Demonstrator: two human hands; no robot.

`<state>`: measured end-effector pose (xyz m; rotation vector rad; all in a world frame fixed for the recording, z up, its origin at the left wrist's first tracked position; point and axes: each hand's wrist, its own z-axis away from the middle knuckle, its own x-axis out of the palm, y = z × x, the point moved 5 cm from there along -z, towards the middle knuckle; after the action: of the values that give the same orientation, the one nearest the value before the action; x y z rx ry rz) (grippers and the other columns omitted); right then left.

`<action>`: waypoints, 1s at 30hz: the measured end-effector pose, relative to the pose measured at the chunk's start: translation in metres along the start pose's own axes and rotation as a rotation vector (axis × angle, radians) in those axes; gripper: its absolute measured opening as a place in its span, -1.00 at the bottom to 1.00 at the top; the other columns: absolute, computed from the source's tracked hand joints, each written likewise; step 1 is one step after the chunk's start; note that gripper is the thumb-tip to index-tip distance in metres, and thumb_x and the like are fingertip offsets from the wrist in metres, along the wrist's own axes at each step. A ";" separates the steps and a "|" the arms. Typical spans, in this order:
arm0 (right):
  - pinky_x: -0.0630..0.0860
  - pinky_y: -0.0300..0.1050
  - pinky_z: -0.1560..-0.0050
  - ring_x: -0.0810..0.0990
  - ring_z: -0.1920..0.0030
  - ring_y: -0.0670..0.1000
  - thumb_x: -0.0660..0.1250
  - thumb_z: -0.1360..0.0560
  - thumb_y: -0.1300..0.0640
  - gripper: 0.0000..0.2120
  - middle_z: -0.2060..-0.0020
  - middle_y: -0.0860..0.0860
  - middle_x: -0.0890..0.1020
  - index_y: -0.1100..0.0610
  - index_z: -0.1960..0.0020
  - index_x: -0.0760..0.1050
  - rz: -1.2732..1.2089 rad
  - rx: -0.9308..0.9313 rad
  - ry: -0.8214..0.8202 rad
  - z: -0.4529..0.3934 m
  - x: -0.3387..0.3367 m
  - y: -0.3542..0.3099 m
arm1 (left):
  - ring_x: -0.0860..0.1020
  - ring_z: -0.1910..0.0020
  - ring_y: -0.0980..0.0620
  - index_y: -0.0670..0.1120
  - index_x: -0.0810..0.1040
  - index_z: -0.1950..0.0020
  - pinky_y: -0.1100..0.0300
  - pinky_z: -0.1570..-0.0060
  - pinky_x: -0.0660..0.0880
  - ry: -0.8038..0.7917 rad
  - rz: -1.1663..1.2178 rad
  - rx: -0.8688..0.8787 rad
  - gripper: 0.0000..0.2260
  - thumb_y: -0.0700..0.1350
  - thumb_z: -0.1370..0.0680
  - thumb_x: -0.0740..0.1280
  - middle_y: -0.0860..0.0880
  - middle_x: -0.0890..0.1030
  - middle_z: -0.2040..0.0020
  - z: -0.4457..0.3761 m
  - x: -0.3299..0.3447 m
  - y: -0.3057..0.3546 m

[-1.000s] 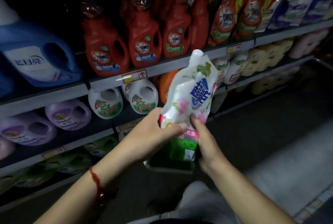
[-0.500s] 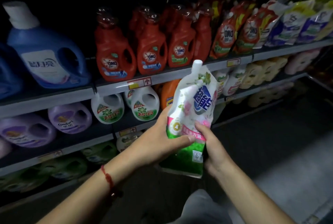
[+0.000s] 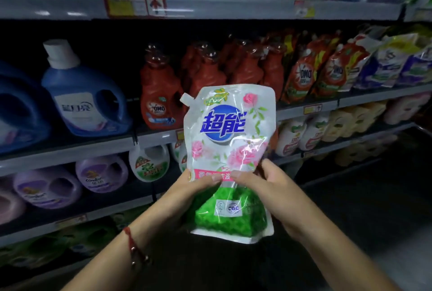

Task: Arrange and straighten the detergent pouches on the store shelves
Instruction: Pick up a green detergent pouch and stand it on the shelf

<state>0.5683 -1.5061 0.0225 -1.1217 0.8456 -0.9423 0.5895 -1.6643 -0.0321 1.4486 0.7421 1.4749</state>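
Held upright in front of the shelves, clear of them, at mid-height of the middle shelf's front edge: a glossy white plastic detergent pouch (image 3: 228, 148) with pink roses, a blue round logo, a green lower part and a corner spout at its upper left. Gripped at its waist by both hands. Left hand (image 3: 187, 193) wrapped round the pouch's left edge, thumb laid across the pink band on the front, fingers hidden behind. Right hand (image 3: 268, 187) wrapped round the right edge, thumb likewise pressed on the front, its tip almost meeting the left thumb, fingers curled behind. Red cord bracelet with beads (image 3: 134, 247) worn on the left wrist. Behind the pouch, on the middle shelf (image 3: 308, 109): red OMO detergent bottles (image 3: 160, 99) in a row, a blue handled jug with a white cap (image 3: 84, 94) towards the left end, red and white refill pouches (image 3: 332, 71) leaning towards the right end. On the shelf below, purple softener jugs (image 3: 102, 172) at the left.
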 end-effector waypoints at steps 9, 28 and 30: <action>0.58 0.10 -0.16 0.69 -0.04 -0.05 0.51 -0.41 -0.01 -0.67 -0.03 -0.05 0.71 0.00 -0.12 0.54 0.123 -0.320 -0.002 -0.053 -0.041 -0.133 | 0.64 -0.13 -0.27 -0.20 0.48 -0.35 -0.08 -0.06 0.61 0.086 -0.178 0.413 -0.55 -0.27 -0.47 0.41 -0.26 0.65 -0.18 -0.052 0.039 0.143; 0.02 0.04 -0.54 0.03 -0.57 0.10 0.16 -0.59 -0.22 -0.34 -0.58 0.06 0.09 -0.02 -0.60 0.04 1.279 -0.782 0.470 -0.226 -0.238 -0.319 | 0.70 0.02 -0.22 -0.12 0.51 -0.28 -0.03 0.17 0.67 0.310 -0.295 0.793 -0.62 -0.26 -0.47 0.39 -0.19 0.70 -0.07 -0.158 0.110 0.304; 0.02 0.04 -0.54 0.02 -0.57 0.10 0.15 -0.60 -0.22 -0.33 -0.58 0.08 0.08 0.00 -0.60 0.04 1.279 -0.749 0.469 -0.245 -0.264 -0.322 | 0.69 0.01 -0.24 -0.15 0.50 -0.28 -0.01 0.18 0.67 0.313 -0.291 0.792 -0.62 -0.26 -0.47 0.40 -0.22 0.69 -0.08 -0.180 0.119 0.302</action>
<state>0.1887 -1.3985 0.3013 -0.6716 2.0481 0.2622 0.3686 -1.6483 0.2654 1.5743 1.7973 1.2374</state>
